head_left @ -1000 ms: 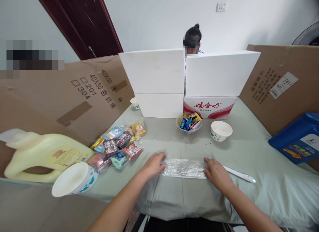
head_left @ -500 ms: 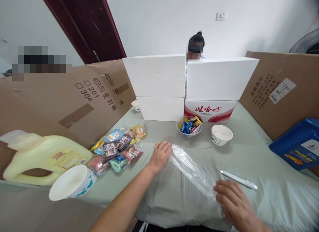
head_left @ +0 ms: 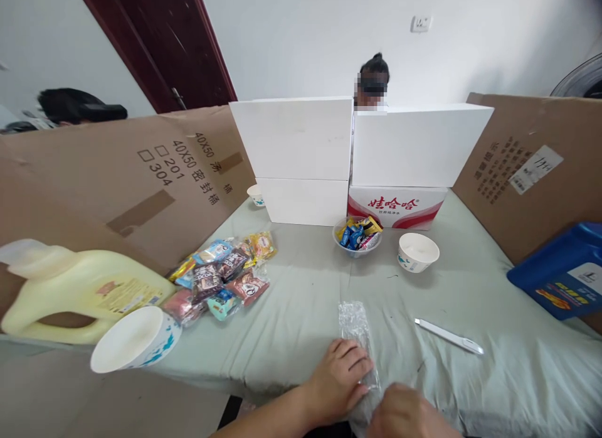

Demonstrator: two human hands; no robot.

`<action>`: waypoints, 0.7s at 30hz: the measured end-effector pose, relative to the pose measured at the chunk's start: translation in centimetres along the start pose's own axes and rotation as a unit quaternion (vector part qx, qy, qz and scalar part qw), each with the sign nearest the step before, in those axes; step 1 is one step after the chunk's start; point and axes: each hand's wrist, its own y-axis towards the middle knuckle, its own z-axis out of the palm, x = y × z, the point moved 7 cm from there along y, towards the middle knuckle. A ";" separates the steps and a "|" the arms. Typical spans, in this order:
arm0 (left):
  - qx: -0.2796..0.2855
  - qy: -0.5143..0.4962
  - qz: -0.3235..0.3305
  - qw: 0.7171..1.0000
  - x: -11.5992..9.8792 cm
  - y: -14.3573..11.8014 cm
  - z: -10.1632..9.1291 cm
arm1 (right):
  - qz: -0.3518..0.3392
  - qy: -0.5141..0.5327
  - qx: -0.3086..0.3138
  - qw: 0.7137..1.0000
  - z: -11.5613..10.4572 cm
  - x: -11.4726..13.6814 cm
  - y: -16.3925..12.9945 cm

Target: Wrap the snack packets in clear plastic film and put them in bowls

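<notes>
A clear plastic bag point(head_left: 353, 320), folded into a long crinkled strip, runs toward the near edge of the cloth-covered table. My left hand point(head_left: 341, 380) is closed on the strip about midway, its fingers curled over it. Close by on the right, my right hand point(head_left: 405, 413) is blurred and balled up at the bag's near end, which it partly hides. Farther right, a slim white tool point(head_left: 449, 336) with a narrow flat end lies on the cloth.
Small packaged snacks point(head_left: 221, 272) lie left beside a yellowish jug point(head_left: 89, 287) and a paper bowl point(head_left: 136, 341). Ahead stand a clear bowl of wrapped candies point(head_left: 358, 237), another paper bowl point(head_left: 417, 253) and white boxes point(head_left: 305, 149). Right: a blue jug point(head_left: 559, 272). People are beyond.
Both hands have drawn nearer to me and closer together. The plastic strip has swung from slanting to nearly straight away from me, and my left hand now grips it farther down.
</notes>
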 end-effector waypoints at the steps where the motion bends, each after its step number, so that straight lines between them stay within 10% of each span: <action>1: -0.006 -0.028 0.007 1.000 0.1 -0.4 -0.1 | 0.035 0.011 0.004 0.999 -0.7 -0.7 1.0; 10: -0.078 -0.127 -0.075 0.986 2.9 -2.0 -1.0 | 0.309 0.039 -0.033 0.950 -1.6 -12.3 8.2; 21: -0.037 -0.122 -0.033 0.991 1.7 -0.7 -1.1 | 0.343 -0.072 -0.045 0.936 0.4 -14.0 7.9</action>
